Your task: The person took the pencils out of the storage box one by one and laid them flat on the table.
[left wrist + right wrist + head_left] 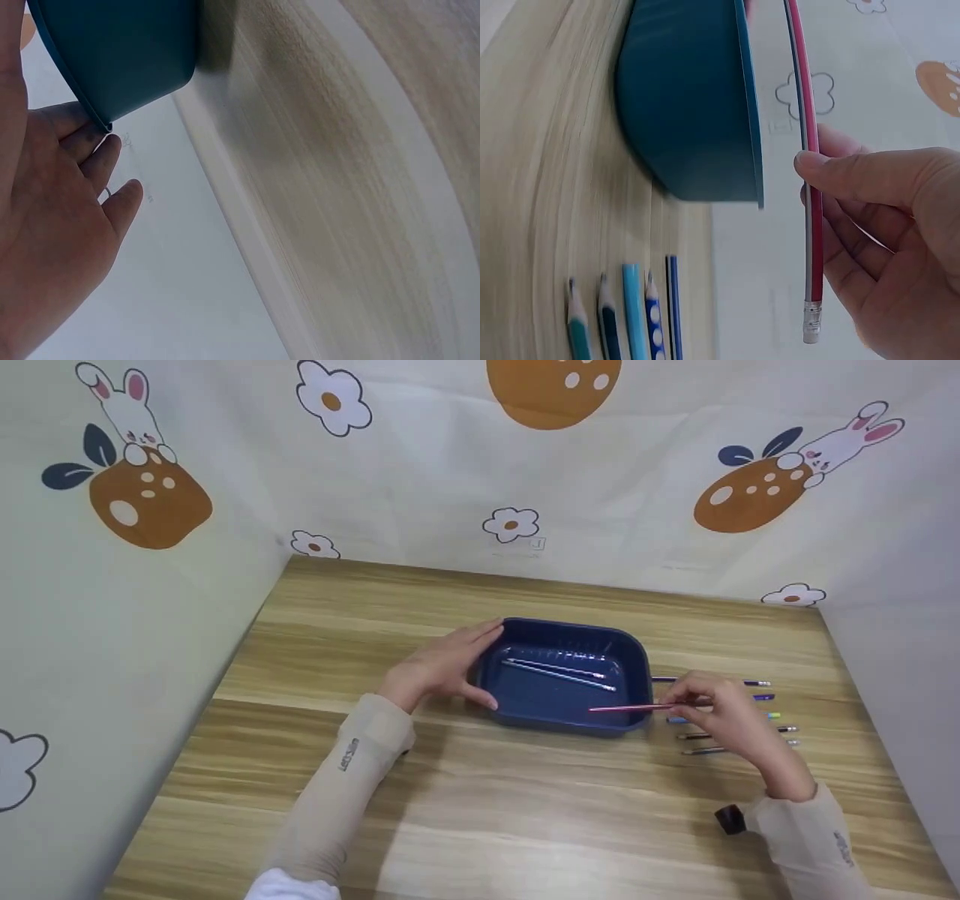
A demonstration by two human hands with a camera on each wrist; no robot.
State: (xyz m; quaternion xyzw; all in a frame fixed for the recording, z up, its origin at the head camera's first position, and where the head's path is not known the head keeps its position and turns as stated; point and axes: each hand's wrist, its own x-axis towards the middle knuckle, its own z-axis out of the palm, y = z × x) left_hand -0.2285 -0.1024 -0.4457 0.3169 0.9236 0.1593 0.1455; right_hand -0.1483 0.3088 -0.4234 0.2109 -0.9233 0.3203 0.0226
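Observation:
My right hand [720, 712] pinches a red pencil [814, 255] between thumb and fingers. Its silver-banded eraser end points down in the right wrist view, and its other end reaches over the right rim of a dark blue tray [555, 727]. My left hand [442, 664] rests on the tray's left side with thumb and fingers spread; in the left wrist view, the fingers [101, 161] touch the rim. Two pale pencils [559, 676] lie inside the tray, nearly side by side.
Right of the tray, several pencils lie in a row on the wooden table [525, 825], among them a teal pencil [578, 337], a light blue one [634, 311] and a dotted blue one [655, 322]. Printed fabric walls [420, 480] enclose the back and sides.

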